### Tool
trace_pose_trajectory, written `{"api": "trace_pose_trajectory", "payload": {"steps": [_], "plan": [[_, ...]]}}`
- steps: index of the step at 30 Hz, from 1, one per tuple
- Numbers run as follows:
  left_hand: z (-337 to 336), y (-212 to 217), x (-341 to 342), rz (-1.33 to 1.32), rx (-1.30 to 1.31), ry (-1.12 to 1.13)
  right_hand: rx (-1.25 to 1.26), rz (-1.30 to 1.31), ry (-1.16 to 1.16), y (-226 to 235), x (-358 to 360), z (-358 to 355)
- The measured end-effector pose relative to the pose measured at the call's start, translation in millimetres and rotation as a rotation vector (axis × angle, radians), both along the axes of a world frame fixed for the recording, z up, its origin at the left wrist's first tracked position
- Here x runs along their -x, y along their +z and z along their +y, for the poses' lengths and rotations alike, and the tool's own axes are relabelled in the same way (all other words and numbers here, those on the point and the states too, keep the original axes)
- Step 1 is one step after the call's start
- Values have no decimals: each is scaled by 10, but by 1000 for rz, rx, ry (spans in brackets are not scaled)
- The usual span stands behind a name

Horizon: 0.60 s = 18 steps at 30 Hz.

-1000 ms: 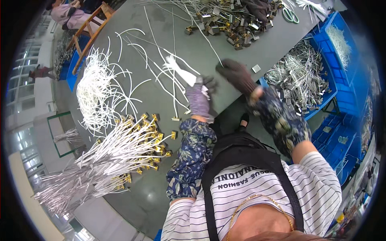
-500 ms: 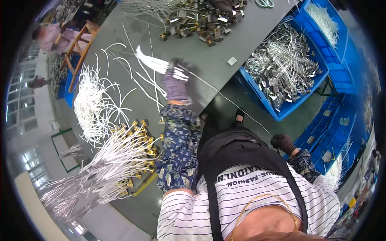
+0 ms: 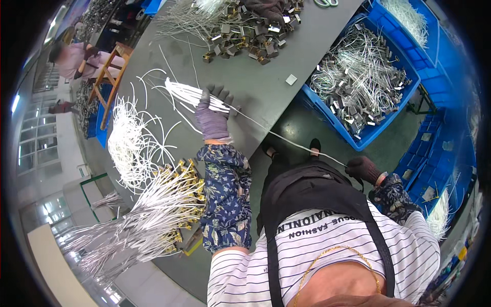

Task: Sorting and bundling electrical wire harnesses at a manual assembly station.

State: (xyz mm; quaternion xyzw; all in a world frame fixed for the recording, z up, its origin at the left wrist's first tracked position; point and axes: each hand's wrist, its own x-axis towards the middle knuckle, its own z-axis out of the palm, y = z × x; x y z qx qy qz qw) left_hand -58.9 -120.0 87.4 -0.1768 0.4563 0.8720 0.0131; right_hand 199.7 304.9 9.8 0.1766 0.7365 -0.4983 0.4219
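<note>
My left hand (image 3: pixel 214 115), in a purple-grey glove, is closed on a bundle of thin white tubes (image 3: pixel 183 94) just above the grey table. The tubes fan out to the left of my fingers. From the bundle's right end a thin pale wire (image 3: pixel 299 146) runs past the table edge, over the floor gap, to my right hand. My right hand (image 3: pixel 362 169), in a dark brown glove, is closed on that wire near my hip. Its fingertips are partly hidden. Loose white tubes (image 3: pixel 125 143) lie heaped left of my left forearm.
Cables with brass-coloured ends (image 3: pixel 158 204) are piled on the near left of the table (image 3: pixel 240 66). Grey metal blocks on wires (image 3: pixel 255 38) lie at the far side, beside green-handled scissors (image 3: pixel 326 2). A blue bin (image 3: pixel 358 146) of wired parts stands right. Another person (image 3: pixel 76 59) sits far left.
My left hand has shifted slightly left and lower in the picture, and the white tubes in it look more spread. My right hand still holds the wire, almost unmoved.
</note>
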Motion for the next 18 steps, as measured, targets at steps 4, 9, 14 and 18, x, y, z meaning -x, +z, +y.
{"api": "trace_pose_trajectory", "payload": {"steps": [4,9,14,18], "plan": [[-57,-99,-178,-61,-101,32,82,-24,88,-35,-68,107],[-170,-237,-223,-132,-102,51,80,34,184,15,10,15],[396,-343,-496,-164,110,-47,215,64,71,59,326,-335],[409,-264,-592,-156,74,14,106,68,107,-3,347,-281]]}}
